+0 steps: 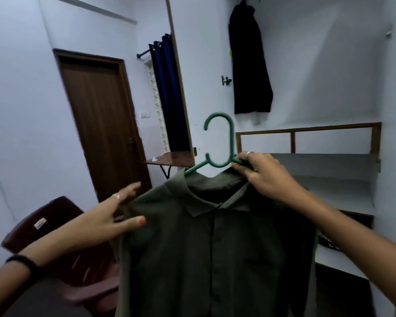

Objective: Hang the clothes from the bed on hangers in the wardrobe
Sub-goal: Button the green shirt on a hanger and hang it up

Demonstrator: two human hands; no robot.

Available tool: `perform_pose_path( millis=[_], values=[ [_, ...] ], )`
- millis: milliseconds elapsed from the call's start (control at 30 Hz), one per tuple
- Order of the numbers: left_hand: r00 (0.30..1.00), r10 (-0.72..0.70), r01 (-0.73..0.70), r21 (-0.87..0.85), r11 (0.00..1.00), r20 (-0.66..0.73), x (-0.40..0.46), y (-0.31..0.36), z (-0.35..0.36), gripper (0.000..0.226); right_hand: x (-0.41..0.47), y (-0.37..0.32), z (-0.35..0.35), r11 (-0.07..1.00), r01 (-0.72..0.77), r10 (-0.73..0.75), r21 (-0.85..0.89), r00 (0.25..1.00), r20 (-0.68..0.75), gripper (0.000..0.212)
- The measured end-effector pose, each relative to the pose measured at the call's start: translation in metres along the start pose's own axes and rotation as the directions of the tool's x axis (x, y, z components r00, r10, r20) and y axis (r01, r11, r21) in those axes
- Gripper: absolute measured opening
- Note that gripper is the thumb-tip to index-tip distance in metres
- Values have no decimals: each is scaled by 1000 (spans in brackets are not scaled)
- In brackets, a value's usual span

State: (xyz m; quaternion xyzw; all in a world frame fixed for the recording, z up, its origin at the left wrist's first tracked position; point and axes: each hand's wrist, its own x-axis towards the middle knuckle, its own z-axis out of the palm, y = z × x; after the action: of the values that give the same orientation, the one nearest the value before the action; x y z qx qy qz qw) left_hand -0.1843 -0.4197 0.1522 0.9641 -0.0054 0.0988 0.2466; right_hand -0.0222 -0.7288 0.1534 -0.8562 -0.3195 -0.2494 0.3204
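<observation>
An olive green button-up shirt [210, 248] hangs in front of me on a green plastic hanger [222, 143], whose hook points up. My right hand [258, 172] grips the hanger's right arm together with the shirt's collar. My left hand [110, 216] is spread with straight fingers, thumb pressing on the shirt's left shoulder. Beyond the shirt stands the open wardrobe [329, 156] with white shelves and a wooden frame. The bed is out of view.
A dark garment [249, 65] hangs high on the wall by the wardrobe. A brown plastic chair [62, 243] stands at lower left. A brown door [101, 124], a blue curtain [167, 92] and a small wooden table [172, 159] lie behind.
</observation>
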Motion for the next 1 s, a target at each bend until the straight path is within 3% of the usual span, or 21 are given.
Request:
perform_pose_path(
  millis=[67,133,233,300,367,467,533,600,700,800,933,1000],
  values=[
    [977,186,-180,61,982,-109,44,64,-7,84,20,-5,-24,997,72,-72,-4,997,2,15],
    [930,344,-325,147,934,-130,81,121,-17,68,45,-14,-51,991,133,-133,-20,991,2,13],
    [938,318,-305,108,946,-139,128,170,-44,31,86,-27,-93,988,154,-154,-7,985,-80,13],
    [957,259,-263,-20,965,-129,145,186,-71,24,113,-38,-118,988,133,-120,81,981,-154,12],
    [961,255,-268,-123,956,-112,152,196,-98,24,137,-51,-139,978,138,-117,155,984,-136,15],
    [953,288,-301,-207,931,-92,154,204,-125,27,167,-65,-176,984,97,-122,147,977,174,24],
    [945,302,-322,-214,922,-123,157,200,-130,26,174,-68,-195,978,40,-120,203,911,395,26],
    [940,306,-333,-201,921,-151,162,199,-134,25,176,-70,-200,953,-31,-112,301,887,448,20],
    [936,329,-348,-193,917,-127,174,205,-141,27,180,-70,-188,893,-126,-17,431,949,314,19],
    [929,365,-369,-119,922,-54,197,210,-144,31,189,-59,-176,954,-62,49,294,997,52,19],
    [906,380,-392,-32,920,-185,235,217,-138,35,183,-45,-153,988,64,-12,144,942,-335,19],
    [878,409,-410,51,911,-248,261,222,-135,34,186,-30,-140,994,95,-67,50,910,-408,21]
  ],
)
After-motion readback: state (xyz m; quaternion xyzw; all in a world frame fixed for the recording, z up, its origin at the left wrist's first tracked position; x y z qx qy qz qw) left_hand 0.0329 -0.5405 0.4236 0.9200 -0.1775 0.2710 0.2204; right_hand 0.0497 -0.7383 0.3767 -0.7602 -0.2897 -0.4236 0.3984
